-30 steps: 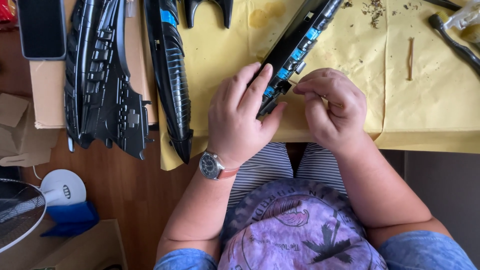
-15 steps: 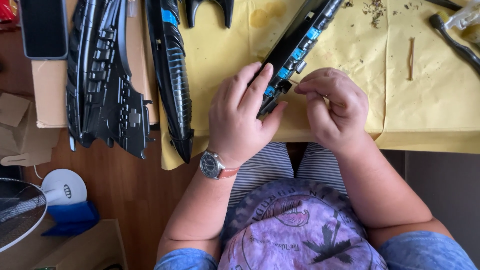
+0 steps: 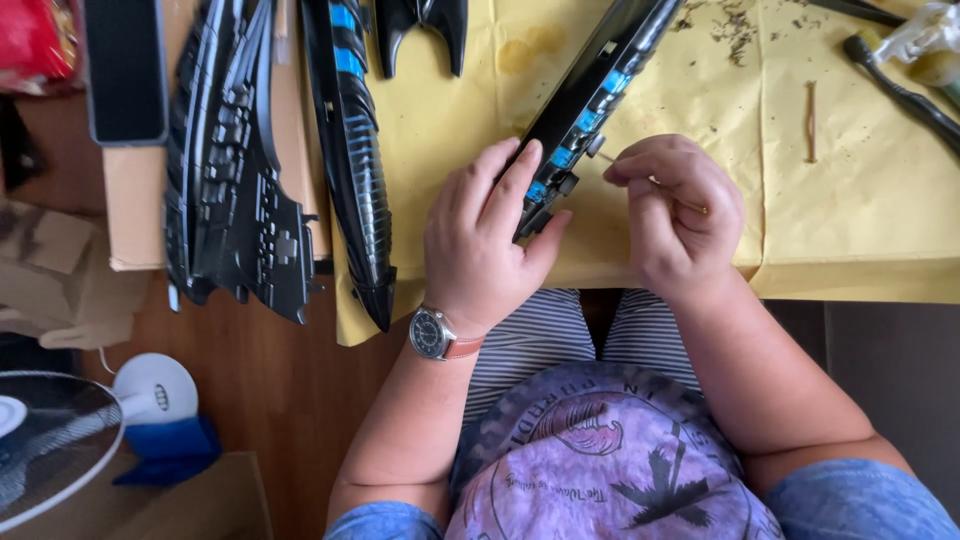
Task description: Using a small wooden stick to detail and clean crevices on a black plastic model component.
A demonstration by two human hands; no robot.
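Hands meet over a long black strip (image 3: 590, 100) with small blue blocks along it, which lies slanted on the yellow paper (image 3: 860, 230) covering the counter. The left hand (image 3: 485, 235) is clamped on the near end of the strip, fingers laid over its top and thumb tucked under its edge. The right hand (image 3: 675, 215) sits just to the right of that end, fingers curled tight and pinched on a thin stick (image 3: 640, 177) whose tip points at the strip's side and comes very close to it; whether it touches I cannot tell. A wristwatch (image 3: 432, 332) with a brown strap is on the left wrist.

Left of the strip, a long black pointed piece (image 3: 352, 160) with blue marks lies along the paper's edge, its tip hanging past the paper. Further left of the strip, a wide black ridged panel (image 3: 235, 180) rests partly on a cardboard box (image 3: 135, 210), and a dark flat slab (image 3: 125, 70) lies on the box above it. Right of the strip, a short brown stick (image 3: 811, 122) lies alone on the paper, with scattered crumbs (image 3: 735, 25) above it and a black-handled tool (image 3: 905, 90) toward the far corner. Well below and left of the strip, a white fan (image 3: 60, 450) stands on the wooden floor.
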